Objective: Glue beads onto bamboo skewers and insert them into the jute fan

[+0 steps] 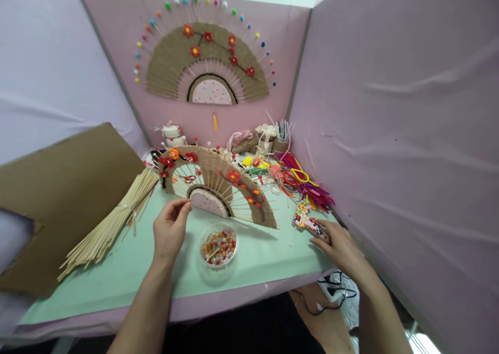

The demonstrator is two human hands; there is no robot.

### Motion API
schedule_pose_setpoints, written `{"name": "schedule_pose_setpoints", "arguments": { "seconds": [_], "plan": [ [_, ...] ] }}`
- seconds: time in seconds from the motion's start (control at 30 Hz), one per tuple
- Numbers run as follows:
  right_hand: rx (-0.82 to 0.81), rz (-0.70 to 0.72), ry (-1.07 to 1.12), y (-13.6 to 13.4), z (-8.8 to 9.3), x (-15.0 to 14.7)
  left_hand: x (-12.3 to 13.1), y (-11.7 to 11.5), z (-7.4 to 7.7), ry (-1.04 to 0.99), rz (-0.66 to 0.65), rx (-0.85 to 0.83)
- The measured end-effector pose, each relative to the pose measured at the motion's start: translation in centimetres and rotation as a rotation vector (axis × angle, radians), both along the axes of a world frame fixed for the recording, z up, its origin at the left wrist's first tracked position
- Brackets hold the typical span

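A brown woven fan [218, 174] with red and orange flowers stands tilted on the green tabletop. My left hand [170, 226] pinches the fan's lower edge, by the left corner of its pale half-round centre [208, 202]. At the right, my right hand [337, 242] is closed around the handle of a flower-patterned glue gun [307, 223], whose front lies close to the tabletop. Between the hands, a clear round bowl [219, 246] holds red, orange and clear beads with a thin stick among them.
Bundled sticks [113, 221] and brown cardboard [74, 187] lie left. Colourful pipe cleaners [304, 182] are heaped at the back right, near a cup of glue sticks [281, 141]. A larger fan [167, 57] hangs on the pink back wall. Cables [337, 291] show below the table edge.
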State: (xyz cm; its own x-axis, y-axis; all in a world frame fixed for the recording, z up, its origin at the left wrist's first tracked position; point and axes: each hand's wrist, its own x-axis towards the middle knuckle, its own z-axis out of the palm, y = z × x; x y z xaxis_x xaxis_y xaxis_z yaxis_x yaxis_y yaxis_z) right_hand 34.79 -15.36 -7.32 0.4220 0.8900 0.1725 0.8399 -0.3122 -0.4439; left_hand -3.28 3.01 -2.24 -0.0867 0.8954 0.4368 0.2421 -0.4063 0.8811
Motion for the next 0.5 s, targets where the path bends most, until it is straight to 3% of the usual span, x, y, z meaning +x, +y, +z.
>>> {"name": "schedule_pose_setpoints", "arguments": {
  "seconds": [0.13,0.3,0.5],
  "plan": [
    [-0.015,-0.011,-0.010,1.6,-1.4,-0.3,0.6,-1.8,0.0,-0.205,-0.089,-0.173],
    [0.005,-0.032,0.015,2.6,-1.4,-0.9,1.1,-3.1,0.8,-0.487,-0.200,-0.278],
    [0.030,-0.037,0.076,-0.3,0.4,-1.4,1.5,-4.3,1.1,-0.663,-0.308,-0.422]
  ]
}}
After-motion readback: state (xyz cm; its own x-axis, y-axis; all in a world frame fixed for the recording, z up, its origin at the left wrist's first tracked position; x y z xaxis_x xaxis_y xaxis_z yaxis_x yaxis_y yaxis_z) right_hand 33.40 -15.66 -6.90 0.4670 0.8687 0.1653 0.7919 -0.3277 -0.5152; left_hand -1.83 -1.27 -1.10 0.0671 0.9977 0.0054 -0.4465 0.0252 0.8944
